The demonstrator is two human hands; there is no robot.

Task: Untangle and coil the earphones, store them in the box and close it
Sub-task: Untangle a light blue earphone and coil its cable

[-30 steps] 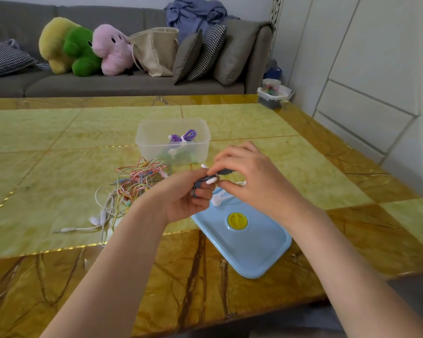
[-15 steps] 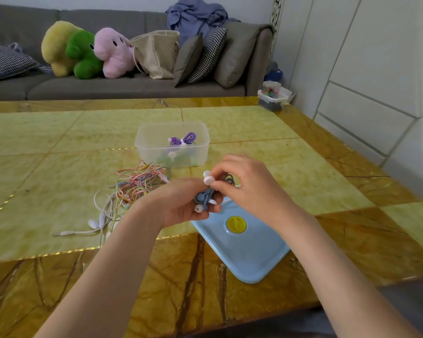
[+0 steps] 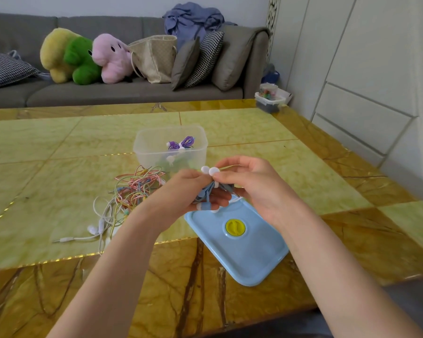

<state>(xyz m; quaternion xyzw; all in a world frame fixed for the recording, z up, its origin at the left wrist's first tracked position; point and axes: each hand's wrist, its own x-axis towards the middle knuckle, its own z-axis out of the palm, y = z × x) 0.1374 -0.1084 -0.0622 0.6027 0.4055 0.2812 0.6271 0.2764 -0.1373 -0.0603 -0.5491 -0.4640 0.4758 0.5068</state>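
Your left hand (image 3: 181,193) is curled around a coiled blue-grey earphone cable with white earbuds (image 3: 209,191), fingers wrapped under the bundle. Your right hand (image 3: 252,189) pinches the same bundle from the other side, thumb and forefinger closed just below the two white buds that stick up between the hands. Both hands are raised off the yellow-green marble tabletop (image 3: 59,147).

Directly under your hands, partly covered by them: the light blue rectangular plastic lid with a yellow round knob (image 3: 249,250), lying flat on the tabletop.

Just beyond your hands: the clear rectangular plastic box (image 3: 147,152), open. Inside it is a coiled purple earphone set (image 3: 182,143); something greenish with a white bud sits lower in the box, too blurred through the wall to tell more.

Left of your left hand: a tangled heap of multicoloured earphone cables (image 3: 134,189), with a white cable and plug trailing out toward you on the tabletop.

Far behind: a grey sofa (image 3: 108,93) with plush toys and cushions.
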